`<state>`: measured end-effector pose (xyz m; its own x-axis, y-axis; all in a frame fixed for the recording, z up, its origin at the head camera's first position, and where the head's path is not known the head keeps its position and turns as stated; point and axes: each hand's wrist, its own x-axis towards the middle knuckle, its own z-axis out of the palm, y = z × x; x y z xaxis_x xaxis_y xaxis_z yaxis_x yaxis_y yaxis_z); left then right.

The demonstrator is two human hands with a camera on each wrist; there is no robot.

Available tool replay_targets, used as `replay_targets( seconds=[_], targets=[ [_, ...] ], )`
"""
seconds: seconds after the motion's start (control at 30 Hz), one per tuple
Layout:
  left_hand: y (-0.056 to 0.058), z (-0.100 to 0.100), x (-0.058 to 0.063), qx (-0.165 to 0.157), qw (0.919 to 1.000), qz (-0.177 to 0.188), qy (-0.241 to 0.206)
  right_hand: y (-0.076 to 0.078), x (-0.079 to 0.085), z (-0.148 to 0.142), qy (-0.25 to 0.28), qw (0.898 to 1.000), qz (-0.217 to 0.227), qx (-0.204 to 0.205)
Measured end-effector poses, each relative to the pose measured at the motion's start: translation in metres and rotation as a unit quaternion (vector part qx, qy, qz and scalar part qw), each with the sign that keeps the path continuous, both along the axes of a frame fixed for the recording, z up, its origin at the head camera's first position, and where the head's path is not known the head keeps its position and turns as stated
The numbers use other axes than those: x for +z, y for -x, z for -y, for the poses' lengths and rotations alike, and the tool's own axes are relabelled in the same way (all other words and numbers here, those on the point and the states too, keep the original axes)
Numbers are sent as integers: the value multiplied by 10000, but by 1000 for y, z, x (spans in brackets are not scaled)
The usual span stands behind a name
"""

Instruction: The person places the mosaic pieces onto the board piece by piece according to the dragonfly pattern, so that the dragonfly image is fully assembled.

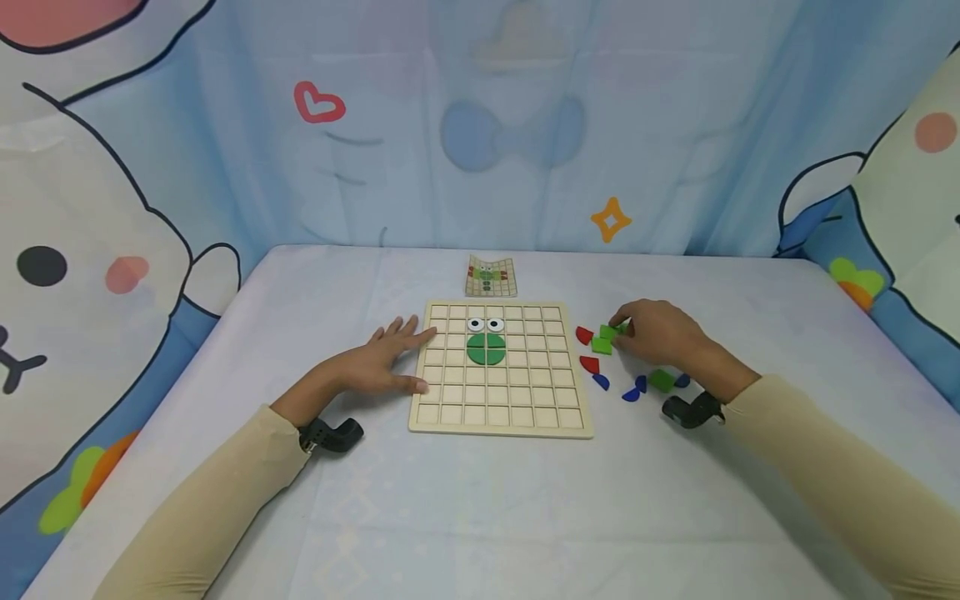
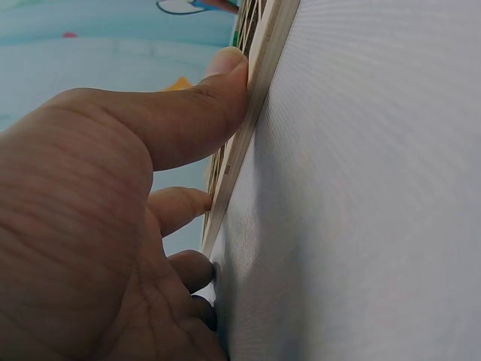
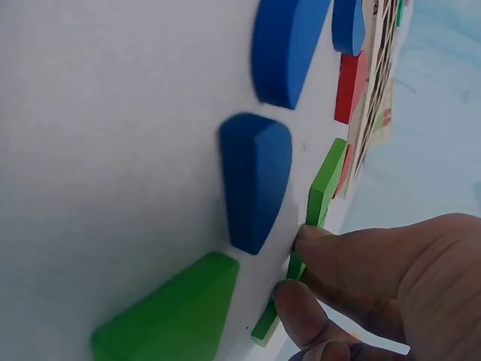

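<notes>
My left hand (image 1: 375,365) lies spread at the left edge of a wooden grid board (image 1: 502,419), its thumb (image 2: 225,75) and a fingertip touching that edge. On the board sit two round eye pieces (image 1: 476,324) above dark green quarter-round pieces (image 1: 477,356) that together form a disc. To the right of the board, my right hand (image 1: 663,333) pinches a light green tile (image 3: 296,265) between thumb and finger, low over the cloth. Another light green tile (image 3: 325,180) lies beside the fingertips. The held tile is partly hidden by the fingers.
Red pieces (image 1: 589,364), blue pieces (image 1: 632,395) and a larger green piece (image 1: 662,381) lie loose between board and right wrist. Behind the board is a small pattern card (image 1: 491,277). A white cloth (image 1: 480,517) covers the table; a printed curtain (image 1: 390,183) hangs behind.
</notes>
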<state>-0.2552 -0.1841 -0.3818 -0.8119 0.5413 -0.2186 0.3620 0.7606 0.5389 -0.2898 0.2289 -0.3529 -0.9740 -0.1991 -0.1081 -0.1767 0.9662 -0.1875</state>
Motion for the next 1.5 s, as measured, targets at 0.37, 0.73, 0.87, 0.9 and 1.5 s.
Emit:
replay_targets(
  seconds=[0.37,0.73,0.87,0.9,1.5],
  targets=[
    [-1,-1,2,-9,10000,11,14,4,1,-2,-178,9997,-113,141],
    [1,0,-1,-3,10000,26,6,7,5,0,-233,9997,108,62],
    [1,0,-1,5,10000,16,13,8,13,5,-144,9998,21,123],
    [1,0,-1,6,10000,17,12,7,15,8,-121,9998,-16,162],
    [-1,0,1,-29,10000,20,-65,-5,23,97,-28,9827,28,1850]
  ],
)
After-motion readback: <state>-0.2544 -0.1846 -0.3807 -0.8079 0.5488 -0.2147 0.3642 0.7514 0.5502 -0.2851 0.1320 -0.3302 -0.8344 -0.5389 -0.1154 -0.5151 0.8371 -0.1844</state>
